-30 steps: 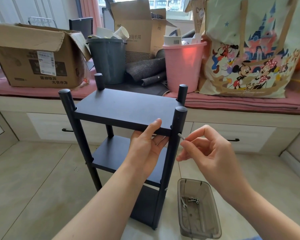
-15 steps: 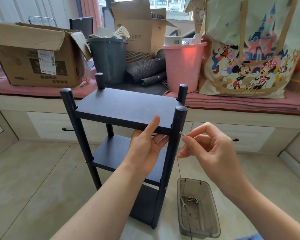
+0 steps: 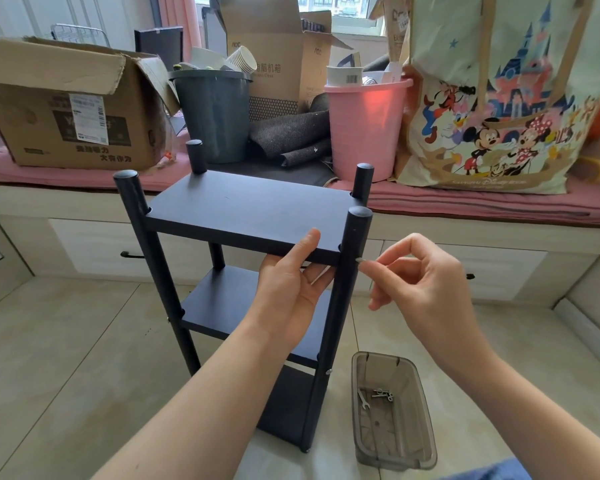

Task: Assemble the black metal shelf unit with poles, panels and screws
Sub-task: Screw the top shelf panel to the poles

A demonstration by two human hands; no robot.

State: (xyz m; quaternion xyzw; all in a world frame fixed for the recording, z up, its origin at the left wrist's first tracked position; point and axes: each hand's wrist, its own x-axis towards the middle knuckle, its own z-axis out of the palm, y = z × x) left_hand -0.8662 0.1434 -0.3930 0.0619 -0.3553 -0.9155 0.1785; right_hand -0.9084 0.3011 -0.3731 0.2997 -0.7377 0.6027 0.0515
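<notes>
Now fastening the top panel (image 3: 246,216) — left hand (image 3: 291,285) grips its front edge from below, thumb on top. Right hand (image 3: 420,282) pinches a screw (image 3: 360,260) at the near-right pole (image 3: 347,271). Next: seat it in the hole, then turn — likely fiddly alignment.

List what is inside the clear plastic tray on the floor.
The tray holds a small wrench and a few loose screws. No other contents show.

Tiled floor (image 3: 66,358) under upright black shelf unit (image 3: 250,216) and clear tray (image 3: 392,441) beside it.
</notes>
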